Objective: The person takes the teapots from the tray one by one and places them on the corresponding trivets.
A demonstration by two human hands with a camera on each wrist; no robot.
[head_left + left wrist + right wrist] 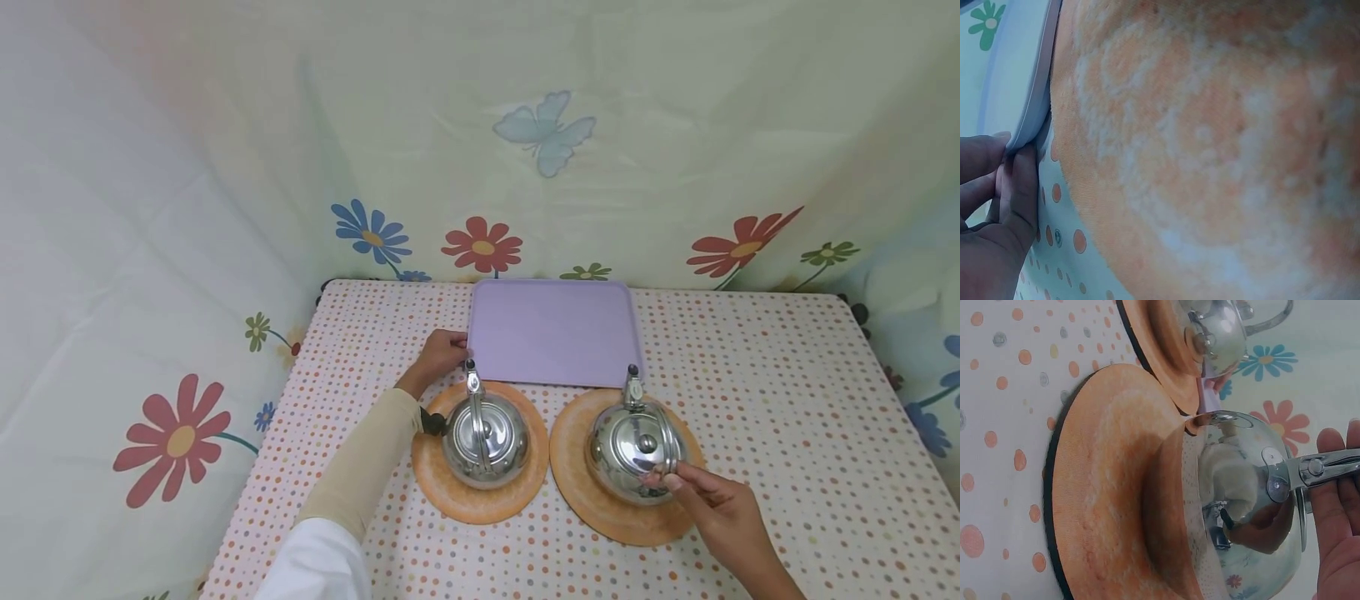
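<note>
My left hand (442, 354) pinches the near left part of the rim of a lilac tray (555, 329); the left wrist view shows thumb and fingers (1019, 187) on the tray's edge (1032, 106). Just in front of that hand stands a shiny metal kettle (502, 450) on a round orange mat (480, 510). A second metal kettle (615, 467) sits on another orange mat (637, 533) to the right. My right hand (723, 512) holds this kettle's metal handle (1335, 465), which leans to the right. Both kettles' spouts face the tray.
A dotted cloth (787, 417) covers the table. Behind the table hangs a curtain (660, 167) with printed flowers and a butterfly, and it continues along the left side. The two mats lie side by side, close to the tray's near edge.
</note>
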